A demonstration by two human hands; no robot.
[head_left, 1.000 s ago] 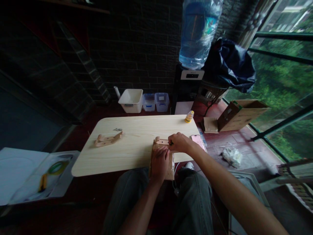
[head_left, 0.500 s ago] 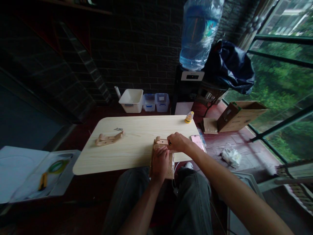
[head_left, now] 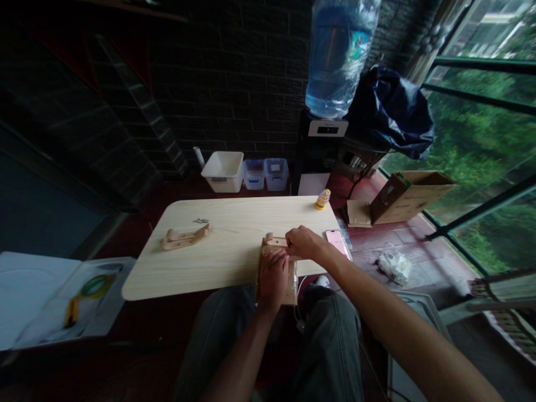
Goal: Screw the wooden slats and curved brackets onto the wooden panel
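Note:
At the table's near edge, a light wooden board (head_left: 292,291) partly covered in clear plastic overhangs toward my knees. A wooden piece with a small hole (head_left: 274,240) lies across its far end. My left hand (head_left: 274,274) is closed over the board, its fingers pressed together near that piece. Just beyond, my right hand (head_left: 305,243) is curled into a pinch at the wooden piece. Something small and dark shows by its fingers, too small to name. To the left on the table rest similar curved wooden pieces (head_left: 185,240) and a few small dark metal parts (head_left: 201,220).
On the pale table (head_left: 234,218) stand a yellow-capped clear bottle (head_left: 322,199) and a phone (head_left: 337,242). Behind it are a white bin (head_left: 224,172) and two clear boxes (head_left: 276,174). An open case (head_left: 84,301) sits left; a cardboard box (head_left: 408,195) stands right.
The view has shifted very slightly. Both hands stay in the same place on the wooden pieces, with no clear movement.

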